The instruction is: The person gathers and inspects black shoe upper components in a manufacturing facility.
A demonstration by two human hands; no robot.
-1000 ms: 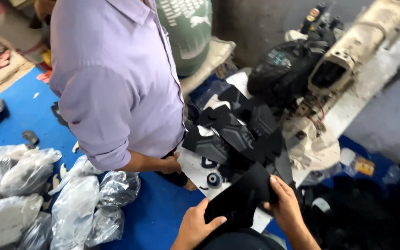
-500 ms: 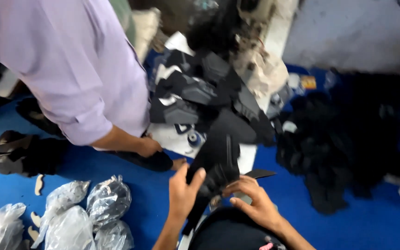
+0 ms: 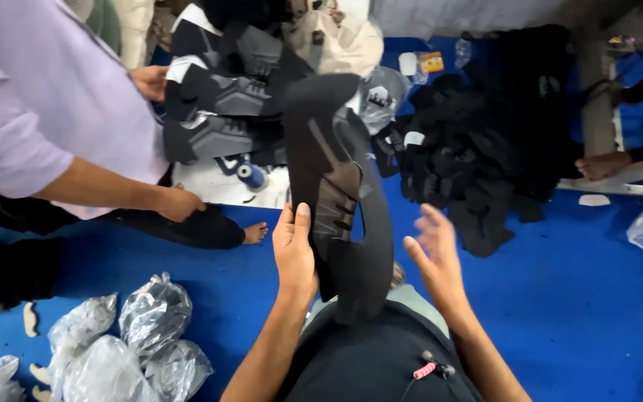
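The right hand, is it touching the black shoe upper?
Apart. The head view shows the right hand open, with blue floor visible between its fingers and the black shoe upper, which the left hand holds.

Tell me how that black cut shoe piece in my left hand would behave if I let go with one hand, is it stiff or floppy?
Probably floppy: the black shoe piece curves over at its top while only the left hand grips its edge. It looks thin and flat, so likely light for its size. The right hand is open beside it, not touching, so it seems to hold up with one grip.
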